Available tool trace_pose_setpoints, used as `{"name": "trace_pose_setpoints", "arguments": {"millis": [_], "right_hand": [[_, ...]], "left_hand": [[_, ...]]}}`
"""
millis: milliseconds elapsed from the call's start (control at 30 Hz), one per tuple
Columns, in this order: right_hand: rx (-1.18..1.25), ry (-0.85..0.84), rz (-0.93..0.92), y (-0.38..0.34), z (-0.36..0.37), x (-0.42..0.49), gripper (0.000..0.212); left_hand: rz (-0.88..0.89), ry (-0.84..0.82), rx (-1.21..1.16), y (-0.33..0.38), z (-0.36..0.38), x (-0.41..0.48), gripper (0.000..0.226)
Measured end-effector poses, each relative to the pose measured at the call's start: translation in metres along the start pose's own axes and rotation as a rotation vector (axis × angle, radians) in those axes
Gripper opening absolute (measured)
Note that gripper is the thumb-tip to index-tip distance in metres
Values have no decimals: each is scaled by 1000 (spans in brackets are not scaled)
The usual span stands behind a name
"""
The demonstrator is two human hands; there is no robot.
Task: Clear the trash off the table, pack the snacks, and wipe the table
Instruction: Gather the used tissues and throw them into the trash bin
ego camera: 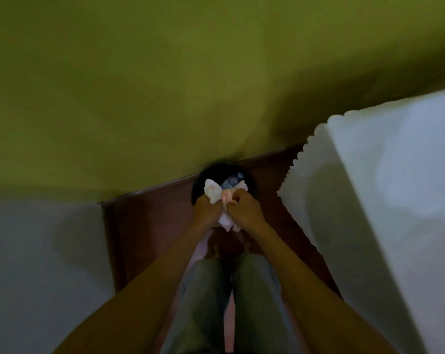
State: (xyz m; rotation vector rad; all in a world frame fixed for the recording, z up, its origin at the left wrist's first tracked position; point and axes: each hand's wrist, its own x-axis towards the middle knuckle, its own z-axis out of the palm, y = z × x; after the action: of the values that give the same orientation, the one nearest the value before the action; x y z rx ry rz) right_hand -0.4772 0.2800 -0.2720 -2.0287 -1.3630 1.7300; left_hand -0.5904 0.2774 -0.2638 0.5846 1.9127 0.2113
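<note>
Head view looks straight down the person's two bare forearms, which meet just above the centre of the frame. The left hand point(207, 206) has its fingers curled round a wad of crumpled white and pale-pink tissue paper point(213, 192), with a loose white lobe sticking out past the knuckles toward 12 o'clock and another scrap hanging between the wrists toward 6 o'clock. The right hand point(247, 209) sits just beside it at 3 o'clock, touching it, its fingers bent in and pinching the same wad at the pinkish middle. Directly at 12 o'clock of the hands stands a round black waste bin point(211, 171), open at the top; the wad is held over its near rim. Inside the bin lies a clear plastic bottle point(231, 181), partly hidden by the paper. The bin stands on a dark reddish-brown floor point(152, 218), against an olive-green wall point(165, 85) that fills the upper frame. At 3 o'clock a white tablecloth with a scalloped edge point(382, 187) hangs down. At 8 o'clock a pale grey-white surface point(42, 251) lies blurred; what it is cannot be told. At 6 o'clock are grey trousers point(208, 302), with bare toes point(216, 250) below the hands.
</note>
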Motion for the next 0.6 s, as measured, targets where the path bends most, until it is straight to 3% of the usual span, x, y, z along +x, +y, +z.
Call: {"name": "trace_pose_setpoints", "arguments": {"millis": [133, 267, 333, 500, 600], "right_hand": [[-14, -20, 39, 46, 30, 77, 24], [0, -20, 81, 84, 52, 131, 28], [-22, -41, 110, 100, 52, 151, 17], [-70, -38, 136, 109, 34, 161, 32], [-47, 69, 131, 99, 21, 142, 28]], "left_hand": [[19, -35, 52, -36, 31, 86, 35], [48, -30, 36, -62, 62, 154, 52], [110, -55, 81, -65, 69, 165, 51], [182, -56, 194, -62, 64, 169, 80], [205, -76, 245, -53, 49, 149, 80]]}}
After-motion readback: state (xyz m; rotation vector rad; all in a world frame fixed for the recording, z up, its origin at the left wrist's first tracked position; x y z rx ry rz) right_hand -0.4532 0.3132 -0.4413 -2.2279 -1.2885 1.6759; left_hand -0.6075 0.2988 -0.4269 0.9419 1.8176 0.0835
